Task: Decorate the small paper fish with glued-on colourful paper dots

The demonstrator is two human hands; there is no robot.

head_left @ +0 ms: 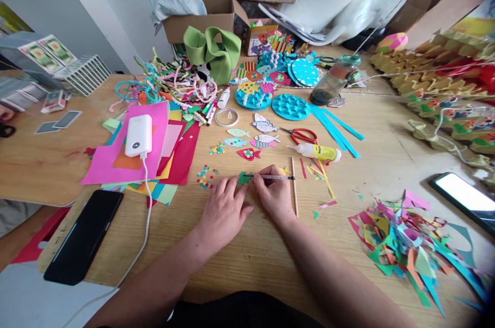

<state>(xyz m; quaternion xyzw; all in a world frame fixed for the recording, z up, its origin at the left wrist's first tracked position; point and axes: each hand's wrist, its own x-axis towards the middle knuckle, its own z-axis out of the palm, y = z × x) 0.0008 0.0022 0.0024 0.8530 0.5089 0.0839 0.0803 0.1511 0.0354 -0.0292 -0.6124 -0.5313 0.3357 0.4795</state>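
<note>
My right hand (276, 196) is closed around a slim pen (275, 177), its tip at a small green paper piece (245, 178). My left hand (223, 212) lies with fingers stretched out, fingertips at the green piece's near edge, which they partly hide. Left of it are small round coloured dots (205, 177). Just beyond my hands lie paper fish: a red one with dots (249, 154), a striped one (263, 144) and a blue spotted one (236, 142). A thin wooden stick (294, 189) lies right beside my right hand.
Red-handled scissors (303, 135) and a glue bottle (317, 152) lie beyond my right hand. Paper scraps (413, 240) are heaped at right. Coloured sheets (104, 168) with a white power bank (139, 134) lie left, near a black phone (83, 238). A drink bottle (335, 80) stands behind.
</note>
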